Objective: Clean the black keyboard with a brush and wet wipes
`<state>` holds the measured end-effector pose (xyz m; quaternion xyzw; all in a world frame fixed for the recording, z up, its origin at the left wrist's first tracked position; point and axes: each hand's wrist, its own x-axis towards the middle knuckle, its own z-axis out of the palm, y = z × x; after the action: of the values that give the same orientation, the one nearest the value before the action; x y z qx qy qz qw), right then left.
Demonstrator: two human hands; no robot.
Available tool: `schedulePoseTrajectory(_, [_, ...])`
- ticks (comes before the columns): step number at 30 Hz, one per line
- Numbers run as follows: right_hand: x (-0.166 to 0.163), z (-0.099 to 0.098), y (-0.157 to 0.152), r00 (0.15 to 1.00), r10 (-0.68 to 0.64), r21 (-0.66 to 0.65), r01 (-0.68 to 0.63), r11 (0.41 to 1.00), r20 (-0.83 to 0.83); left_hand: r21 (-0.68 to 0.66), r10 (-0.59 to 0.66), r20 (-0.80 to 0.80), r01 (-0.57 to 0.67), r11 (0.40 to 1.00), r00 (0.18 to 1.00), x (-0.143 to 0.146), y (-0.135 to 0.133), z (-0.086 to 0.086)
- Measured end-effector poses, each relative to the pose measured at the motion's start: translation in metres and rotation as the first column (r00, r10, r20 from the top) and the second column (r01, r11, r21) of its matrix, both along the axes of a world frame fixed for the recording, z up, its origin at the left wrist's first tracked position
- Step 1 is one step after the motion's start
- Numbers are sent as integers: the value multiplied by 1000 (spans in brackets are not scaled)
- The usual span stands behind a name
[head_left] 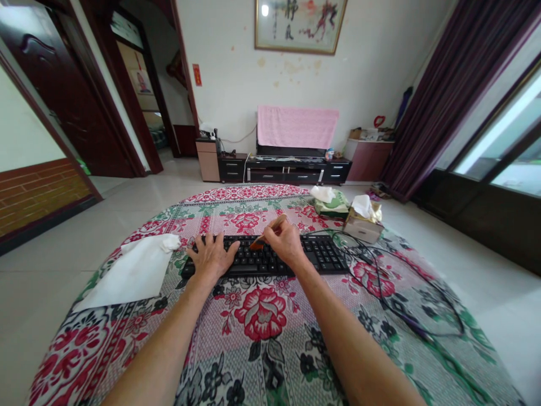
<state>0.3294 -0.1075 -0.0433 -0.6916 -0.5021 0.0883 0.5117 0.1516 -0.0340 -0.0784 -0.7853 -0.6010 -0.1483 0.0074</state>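
Note:
A black keyboard [249, 262] lies flat on the flowered tablecloth in front of me. My left hand [211, 256] rests on its left end, fingers spread over the keys and holding nothing. Over the middle of the keyboard, my right hand [283, 239] is closed around a small brown brush [257, 243]. The brush is tilted, its orange-brown end down at the keys and its other end showing above my fingers. My right hand hides part of the keys and most of the brush's middle.
A white paper sheet [131, 273] with a crumpled tissue [169, 242] lies left. On the right are a green tissue pack [332, 204], a tissue box [363, 225] and a looped black cable [380, 282]. The round table's tablecloth [262, 349] hangs near a TV stand [283, 172].

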Motion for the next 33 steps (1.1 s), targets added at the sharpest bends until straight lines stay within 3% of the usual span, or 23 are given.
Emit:
schedulePoseTrajectory(7, [2,-11,-2,991,106,-114,-97,989,80,-24,1,-29,-2,1000,1000,1,-2,0])
schedulePoseTrajectory(10, [13,-8,-8,983,-61,-152,88,984,174,-32,5,-27,-6,999,1000,2,-3,1])
schedulePoseTrajectory(13, [19,-4,-14,956,-212,-105,236,966,202,-42,5,-28,-6,999,1000,2,-2,2])
schedulePoseTrajectory(15, [17,-5,-16,981,-148,-60,156,986,123,-45,6,-34,-8,999,999,3,-2,2])
schedulePoseTrajectory(17, [12,-8,-17,999,3,-29,-2,1000,40,-45,7,-39,-8,999,999,3,-1,2])
schedulePoseTrajectory(19, [7,-11,-16,997,67,-38,-66,997,34,-40,6,-36,-7,999,999,2,-1,1])
schedulePoseTrajectory(25, [13,-7,-20,941,-200,-108,236,966,275,-16,-13,-19,13,1000,1000,1,-1,0])
schedulePoseTrajectory(27, [12,-5,-21,949,-178,-83,205,975,258,4,-18,-30,18,1000,999,1,-2,1])
schedulePoseTrajectory(31, [8,-7,-20,982,0,-35,7,999,187,63,-48,-53,52,997,997,2,-4,2])
schedulePoseTrajectory(33, [11,-7,-21,975,-40,-76,58,995,219,84,-72,-50,76,994,996,3,-5,2])
